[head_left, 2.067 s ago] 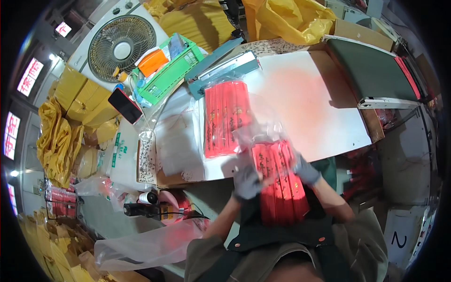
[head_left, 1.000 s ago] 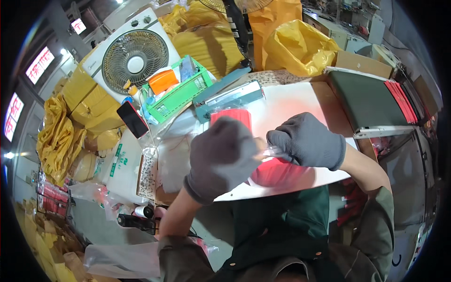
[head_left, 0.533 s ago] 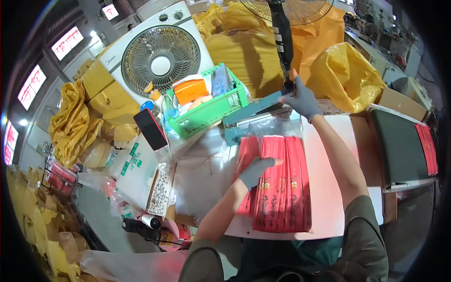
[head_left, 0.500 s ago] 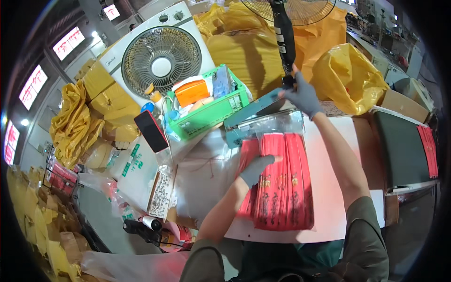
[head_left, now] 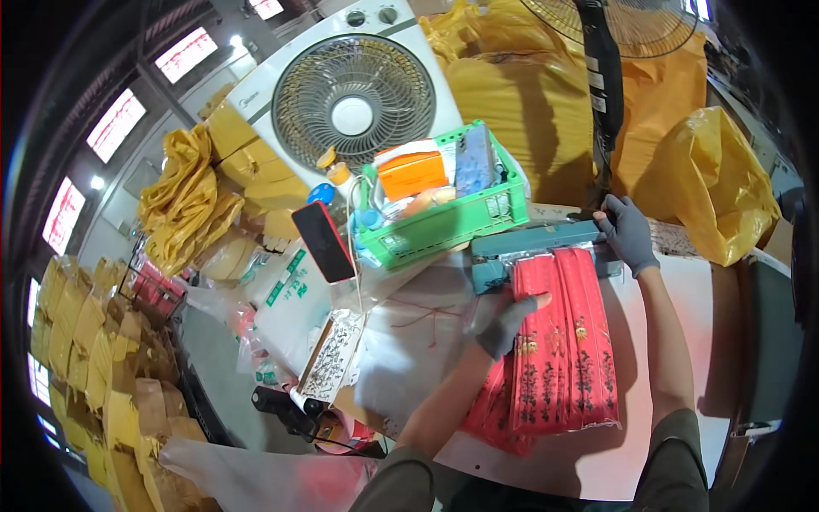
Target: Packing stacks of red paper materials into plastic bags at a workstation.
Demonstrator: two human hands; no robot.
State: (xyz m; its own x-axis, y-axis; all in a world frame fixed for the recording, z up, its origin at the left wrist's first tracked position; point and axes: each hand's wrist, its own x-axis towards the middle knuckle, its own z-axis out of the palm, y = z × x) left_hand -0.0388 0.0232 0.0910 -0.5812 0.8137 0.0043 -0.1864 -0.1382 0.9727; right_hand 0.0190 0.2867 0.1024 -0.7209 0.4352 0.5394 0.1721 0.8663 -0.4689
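Red packets (head_left: 567, 375), two; blue-grey device (head_left: 533, 241), one
Left hand (head_left: 508, 328): gripping upper packet's (head_left: 584, 333) edge; right hand (head_left: 630, 232): at device's end, grip unclear

Bright panels (head_left: 115, 125) and small lights (head_left: 97, 183), upper left

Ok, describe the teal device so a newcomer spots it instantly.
Find the big white fan, then the green crate in front. Right and nearer, at the far end of the red pack, lies the teal device, the right hand by its right end. Unlike the crate, it has a long, narrow bar.
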